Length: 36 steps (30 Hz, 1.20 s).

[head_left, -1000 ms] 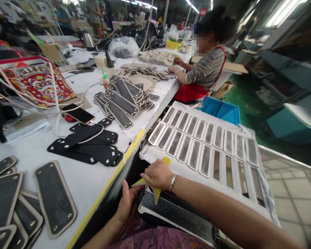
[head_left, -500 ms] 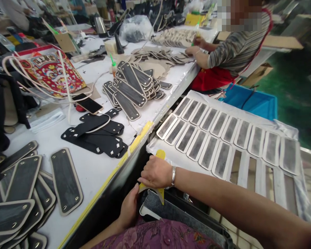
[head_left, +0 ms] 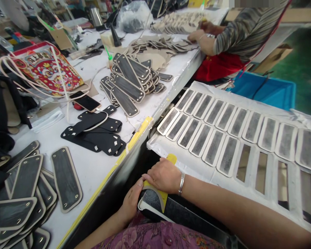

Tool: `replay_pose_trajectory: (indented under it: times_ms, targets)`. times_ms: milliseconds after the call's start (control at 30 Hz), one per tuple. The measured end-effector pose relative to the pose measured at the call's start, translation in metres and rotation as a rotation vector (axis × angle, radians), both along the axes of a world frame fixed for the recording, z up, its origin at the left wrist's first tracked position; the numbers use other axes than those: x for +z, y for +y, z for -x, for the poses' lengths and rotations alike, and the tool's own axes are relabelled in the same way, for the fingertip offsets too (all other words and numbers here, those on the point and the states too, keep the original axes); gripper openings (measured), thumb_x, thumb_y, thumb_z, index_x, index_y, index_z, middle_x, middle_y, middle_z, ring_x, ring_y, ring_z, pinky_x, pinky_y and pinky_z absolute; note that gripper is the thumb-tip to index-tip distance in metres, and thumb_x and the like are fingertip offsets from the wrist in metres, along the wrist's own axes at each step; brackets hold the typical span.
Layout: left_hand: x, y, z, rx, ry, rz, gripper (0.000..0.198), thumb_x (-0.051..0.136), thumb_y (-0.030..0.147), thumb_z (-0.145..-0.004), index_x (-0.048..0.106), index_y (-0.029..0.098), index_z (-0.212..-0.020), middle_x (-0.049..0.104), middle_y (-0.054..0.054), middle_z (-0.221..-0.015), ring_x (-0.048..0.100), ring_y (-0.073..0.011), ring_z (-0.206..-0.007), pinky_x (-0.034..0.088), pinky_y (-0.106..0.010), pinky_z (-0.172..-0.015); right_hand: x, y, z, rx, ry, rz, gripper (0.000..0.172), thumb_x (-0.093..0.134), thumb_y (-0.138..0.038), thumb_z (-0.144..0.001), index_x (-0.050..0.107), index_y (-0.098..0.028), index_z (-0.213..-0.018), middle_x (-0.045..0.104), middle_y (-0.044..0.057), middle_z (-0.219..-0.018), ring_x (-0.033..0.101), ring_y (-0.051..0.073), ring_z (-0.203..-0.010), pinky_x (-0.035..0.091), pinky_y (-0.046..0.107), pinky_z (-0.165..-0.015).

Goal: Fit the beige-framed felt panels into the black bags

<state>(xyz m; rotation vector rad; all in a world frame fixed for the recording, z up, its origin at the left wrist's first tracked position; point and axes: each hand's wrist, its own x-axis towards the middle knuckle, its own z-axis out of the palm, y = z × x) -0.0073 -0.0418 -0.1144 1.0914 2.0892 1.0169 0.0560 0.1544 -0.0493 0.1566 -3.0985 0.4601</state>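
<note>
My right hand (head_left: 162, 176) is closed on a yellow scraper (head_left: 159, 196) and presses it onto the end of a dark, cream-edged strap piece (head_left: 171, 209) lying across my lap. My left hand (head_left: 131, 202) grips the near end of that same piece from below, thumb on its edge. A silver bracelet (head_left: 181, 183) sits on my right wrist. Just beyond my hands lies a white board (head_left: 171, 152) carrying rows of grey rectangular pieces (head_left: 204, 138).
The white worktable (head_left: 93, 166) on my left holds stacks of dark strap pieces (head_left: 28, 186), black flat parts (head_left: 93, 133), a phone (head_left: 85, 101) and a red printed bag (head_left: 44, 69). A person in a striped top (head_left: 248, 27) works at the far end. A blue bin (head_left: 269, 91) stands beyond the board.
The view has dipped and drawn closer. My right hand has slid the yellow scraper slightly along the piece's end; my left hand has moved up to hold the edge more firmly.
</note>
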Motion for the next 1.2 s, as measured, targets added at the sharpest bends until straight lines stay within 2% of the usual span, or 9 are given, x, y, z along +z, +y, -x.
replay_pose_trajectory:
  times_ms: [200, 300, 467, 567, 667, 833, 967, 1067, 1200]
  targets:
    - [0.032, 0.032, 0.007, -0.028, -0.514, -0.05, 0.048, 0.029, 0.043, -0.092, 0.048, 0.018, -0.128, 0.048, -0.005, -0.133, 0.04, -0.0228, -0.124, 0.029, -0.035, -0.108, 0.004, -0.003, -0.023, -0.167, -0.111, 0.05, 0.047, 0.028, -0.036, -0.095, 0.064, -0.016, -0.075, 0.067, 0.009, -0.07, 0.059, 0.019, -0.063, 0.028, 0.033, -0.059]
    - [0.044, 0.04, 0.01, -0.076, -0.628, -0.038, 0.044, 0.037, 0.043, -0.09, 0.05, 0.019, -0.126, 0.05, -0.004, -0.132, 0.04, -0.0229, -0.124, 0.029, -0.033, -0.106, 0.009, -0.009, -0.032, -0.255, -0.148, 0.056, 0.05, 0.025, -0.037, -0.096, 0.065, -0.014, -0.077, 0.067, 0.01, -0.073, 0.061, 0.02, -0.066, 0.031, 0.033, -0.062]
    - [0.052, 0.035, 0.016, -0.068, -1.011, -0.018, 0.053, 0.031, 0.053, -0.09, 0.052, 0.019, -0.124, 0.055, -0.006, -0.126, 0.043, -0.0256, -0.121, 0.031, -0.039, -0.103, 0.024, -0.01, -0.053, -0.379, -0.255, -0.039, 0.053, 0.023, -0.041, -0.096, 0.064, -0.015, -0.074, 0.067, 0.009, -0.072, 0.061, 0.02, -0.068, 0.035, 0.031, -0.064]
    - [0.051, 0.031, 0.021, -0.077, -1.101, -0.04, 0.058, 0.028, 0.056, -0.089, 0.056, 0.017, -0.12, 0.059, -0.009, -0.12, 0.049, -0.0269, -0.115, 0.032, -0.041, -0.102, 0.043, -0.003, -0.08, -0.616, -0.368, -0.051, 0.055, 0.021, -0.045, -0.095, 0.063, -0.016, -0.075, 0.066, 0.01, -0.073, 0.061, 0.02, -0.068, 0.037, 0.03, -0.062]
    - [0.051, 0.032, 0.03, -0.176, -0.885, -0.049, 0.044, 0.046, 0.048, -0.085, 0.063, 0.017, -0.111, 0.062, -0.007, -0.116, 0.051, -0.0259, -0.113, 0.031, -0.038, -0.102, 0.065, -0.003, -0.115, -0.806, -0.415, 0.138, 0.051, 0.022, -0.047, -0.094, 0.06, -0.016, -0.078, 0.064, 0.009, -0.072, 0.059, 0.019, -0.066, 0.038, 0.029, -0.06]
    - [0.054, 0.037, 0.047, -0.291, -0.714, 0.015, 0.037, 0.059, 0.043, -0.078, 0.068, 0.016, -0.101, 0.068, -0.007, -0.104, 0.056, -0.0237, -0.104, 0.04, -0.032, -0.093, 0.087, -0.039, -0.167, -0.825, -0.365, 0.723, 0.035, 0.043, -0.048, -0.086, 0.055, -0.016, -0.08, 0.062, 0.008, -0.079, 0.056, 0.016, -0.068, 0.042, 0.027, -0.06]
    - [0.057, 0.025, 0.052, -0.273, -0.653, 0.064, 0.035, 0.065, 0.04, -0.074, 0.068, 0.016, -0.099, 0.069, -0.003, -0.073, 0.06, -0.0137, -0.059, 0.045, -0.021, -0.053, 0.075, -0.086, -0.19, -0.827, -0.202, 1.306, 0.038, 0.05, -0.049, -0.081, 0.051, -0.016, -0.098, 0.061, 0.007, -0.087, 0.06, 0.019, -0.076, 0.049, 0.03, -0.067]
    - [0.061, 0.009, 0.04, -0.225, -0.738, 0.114, 0.053, 0.055, 0.049, -0.08, 0.051, 0.02, -0.124, 0.063, 0.0, -0.06, 0.05, -0.0093, -0.037, 0.031, -0.017, -0.034, 0.053, -0.118, -0.2, -0.995, -0.235, 1.35, 0.036, 0.047, -0.047, -0.082, 0.046, -0.019, -0.104, 0.059, 0.005, -0.08, 0.062, 0.018, -0.061, 0.048, 0.027, -0.05]
    - [0.06, -0.003, 0.013, -0.147, -1.067, 0.057, 0.06, 0.043, 0.056, -0.084, 0.028, 0.031, -0.136, 0.067, -0.006, -0.087, 0.066, -0.0187, -0.058, 0.049, -0.026, -0.049, 0.036, -0.144, -0.203, -1.075, -0.24, 1.3, 0.031, 0.041, -0.046, -0.084, 0.042, -0.019, -0.1, 0.055, 0.0, -0.066, 0.057, 0.014, -0.046, 0.043, 0.022, -0.038]
